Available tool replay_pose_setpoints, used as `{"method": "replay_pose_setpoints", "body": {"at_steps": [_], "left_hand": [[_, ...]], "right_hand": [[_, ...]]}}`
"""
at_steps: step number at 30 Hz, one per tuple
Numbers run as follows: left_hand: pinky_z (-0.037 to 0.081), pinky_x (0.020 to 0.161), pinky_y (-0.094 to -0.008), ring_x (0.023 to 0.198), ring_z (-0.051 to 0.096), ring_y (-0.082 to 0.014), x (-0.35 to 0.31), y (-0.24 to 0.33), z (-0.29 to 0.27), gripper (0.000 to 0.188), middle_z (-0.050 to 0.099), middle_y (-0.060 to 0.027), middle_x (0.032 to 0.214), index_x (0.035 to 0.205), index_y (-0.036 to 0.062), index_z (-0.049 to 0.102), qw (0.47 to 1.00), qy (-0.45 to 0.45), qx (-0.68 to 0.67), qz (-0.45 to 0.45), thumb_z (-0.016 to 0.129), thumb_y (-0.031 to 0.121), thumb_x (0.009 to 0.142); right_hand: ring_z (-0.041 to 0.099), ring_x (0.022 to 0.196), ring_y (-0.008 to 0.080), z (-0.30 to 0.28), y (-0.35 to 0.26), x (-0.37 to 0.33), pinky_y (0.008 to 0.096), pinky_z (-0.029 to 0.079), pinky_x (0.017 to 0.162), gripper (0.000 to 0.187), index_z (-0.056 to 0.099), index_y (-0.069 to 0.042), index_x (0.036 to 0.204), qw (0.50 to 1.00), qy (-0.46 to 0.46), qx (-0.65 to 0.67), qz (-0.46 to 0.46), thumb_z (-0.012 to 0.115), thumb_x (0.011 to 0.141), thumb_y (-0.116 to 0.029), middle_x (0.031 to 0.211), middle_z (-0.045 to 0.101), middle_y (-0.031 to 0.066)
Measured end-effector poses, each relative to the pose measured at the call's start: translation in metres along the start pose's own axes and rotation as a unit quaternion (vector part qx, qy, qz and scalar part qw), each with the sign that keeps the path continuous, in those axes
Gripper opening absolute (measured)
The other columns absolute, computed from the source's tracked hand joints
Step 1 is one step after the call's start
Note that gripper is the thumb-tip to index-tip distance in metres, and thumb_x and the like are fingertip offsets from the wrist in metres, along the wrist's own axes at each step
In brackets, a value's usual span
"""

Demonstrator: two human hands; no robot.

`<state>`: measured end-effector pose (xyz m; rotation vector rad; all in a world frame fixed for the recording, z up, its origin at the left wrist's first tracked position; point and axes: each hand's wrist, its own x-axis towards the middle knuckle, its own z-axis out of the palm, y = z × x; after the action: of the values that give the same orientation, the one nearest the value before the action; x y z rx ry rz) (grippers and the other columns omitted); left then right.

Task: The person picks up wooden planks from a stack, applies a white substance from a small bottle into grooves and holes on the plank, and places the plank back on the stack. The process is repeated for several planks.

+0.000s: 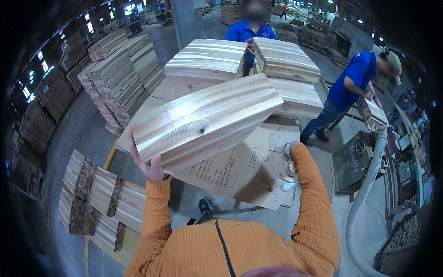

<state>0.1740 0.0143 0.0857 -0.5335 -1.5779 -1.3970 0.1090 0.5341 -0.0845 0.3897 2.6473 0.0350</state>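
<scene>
A thick block-like wooden piece [207,120] with light and brown stripes lies tilted across in front of me. A dark knot with a curved mark around it shows on its top face. My left hand [150,164] is closed on the near left corner, thumb on the front side. Off to the right, my right hand [294,146] is closed at the edge of the cardboard [244,177], with something small and whitish at its fingers that I cannot make out. Just below it sit a small round container [290,168] and a white-and-blue object [289,185].
Striped wooden pieces [205,55] are stacked beyond, with a person in blue [251,31] behind them. Another person [346,87] bends over wood at right. A pale hose [357,221] curves by a green machine [353,161]. Wood stacks [117,78] and panels [104,194] stand left.
</scene>
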Motion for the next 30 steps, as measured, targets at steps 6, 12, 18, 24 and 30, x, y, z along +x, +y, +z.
{"method": "replay_pose_setpoints", "body": {"at_steps": [6, 12, 18, 24, 30], "left_hand": [[0.027, 0.106, -0.0363, 0.129, 0.033, -0.0244, 0.011, -0.001, 0.006, 0.08, 0.029, -0.0133, 0.143, 0.138, -0.003, 0.026, 0.998, 0.006, -0.065, -0.023, 0.057, 0.025, 0.07], [0.03, 0.104, -0.0354, 0.127, 0.035, -0.0237, 0.016, -0.007, 0.007, 0.079, 0.029, -0.0129, 0.142, 0.139, -0.0003, 0.027, 0.993, 0.004, -0.111, -0.043, 0.06, 0.018, 0.069], [0.035, 0.101, -0.0337, 0.122, 0.04, -0.0219, 0.022, -0.005, 0.003, 0.079, 0.034, -0.0127, 0.138, 0.139, 0.0002, 0.026, 0.994, 0.008, -0.101, -0.036, 0.061, 0.014, 0.07], [0.039, 0.097, -0.0317, 0.117, 0.046, -0.0209, 0.024, -0.004, 0.003, 0.081, 0.039, -0.0132, 0.134, 0.139, -0.0003, 0.026, 0.991, -0.003, -0.126, -0.046, 0.066, 0.015, 0.07], [0.042, 0.094, -0.0313, 0.111, 0.05, -0.0204, 0.019, -0.002, 0.003, 0.082, 0.047, -0.0141, 0.125, 0.139, 0.0006, 0.026, 0.988, 0.0, -0.147, -0.043, 0.067, 0.016, 0.07]], "right_hand": [[0.063, 0.095, 0.0277, -0.006, -0.011, -0.006, 0.0391, 0.052, 0.077, 0.033, 0.068, -0.007, 0.095, 0.998, 0.041, -0.056, 0.006, 0.07, 0.064, -0.019, 0.101, 0.065, 0.0167], [0.064, 0.085, 0.0311, -0.064, -0.011, -0.051, 0.0407, 0.051, 0.071, 0.019, 0.066, -0.003, 0.085, 0.969, 0.23, 0.052, -0.075, 0.064, 0.071, -0.016, 0.09, 0.066, 0.017], [0.052, 0.062, 0.0106, -0.167, -0.072, -0.137, 0.0243, 0.044, 0.059, 0.011, 0.06, 0.0, 0.083, 0.726, 0.437, 0.398, -0.35, 0.063, 0.078, -0.009, 0.072, 0.057, 0.0063], [0.053, 0.066, 0.0102, -0.235, -0.181, -0.228, 0.024, 0.043, 0.06, 0.008, 0.061, -0.001, 0.083, 0.666, 0.373, 0.327, -0.557, 0.063, 0.079, -0.008, 0.079, 0.059, 0.0036], [0.055, 0.078, 0.0187, -0.234, -0.242, -0.231, 0.0305, 0.045, 0.07, 0.008, 0.06, -0.003, 0.079, 0.661, 0.302, 0.237, -0.645, 0.065, 0.077, -0.009, 0.081, 0.058, 0.0051]]}}
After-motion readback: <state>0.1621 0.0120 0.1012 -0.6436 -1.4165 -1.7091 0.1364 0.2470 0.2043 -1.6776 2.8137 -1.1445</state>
